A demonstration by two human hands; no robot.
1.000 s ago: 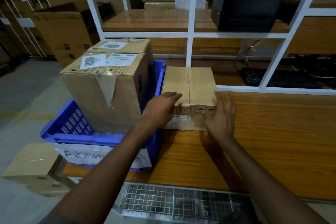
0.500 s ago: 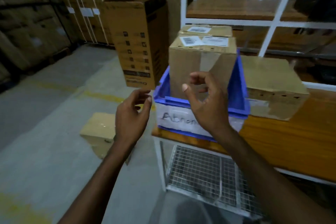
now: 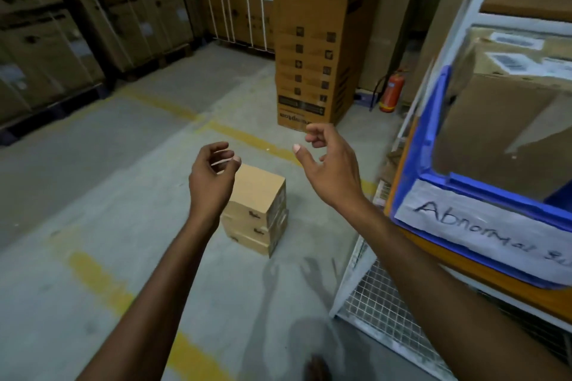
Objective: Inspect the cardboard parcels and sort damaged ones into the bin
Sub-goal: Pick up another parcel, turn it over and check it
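A grey concrete warehouse floor (image 3: 93, 195) crossed by worn yellow painted lines (image 3: 96, 275) fills most of the view, with walls of stacked brown cartons on dark racks (image 3: 46, 49) along the left and back. One tall brown cardboard carton with an open top (image 3: 312, 49) stands alone at centre back, and one red fire extinguisher (image 3: 392, 90) stands just right of it. Two bare hands hang in mid-air over the floor. The left hand (image 3: 210, 179) and the right hand (image 3: 332, 170) each have loosely curled fingers and hold nothing. Below and between them, a small stack of tan cardboard parcels (image 3: 257, 192) sits on the floor with open concrete all round. It has two or three layers, and the left hand covers its upper left corner. At the right edge, one blue plastic bin (image 3: 414, 145) rests on the end of an orange wooden table (image 3: 458, 266). The bin carries a white paper label (image 3: 483, 226) handwritten "Abnormal", with the rest cut off. Two brown cardboard parcels stand in the bin, a front one (image 3: 495, 120) and a rear one (image 3: 520, 43), both blurred and cropped by the frame. A white wire-mesh shelf (image 3: 387, 300) lies under the table.
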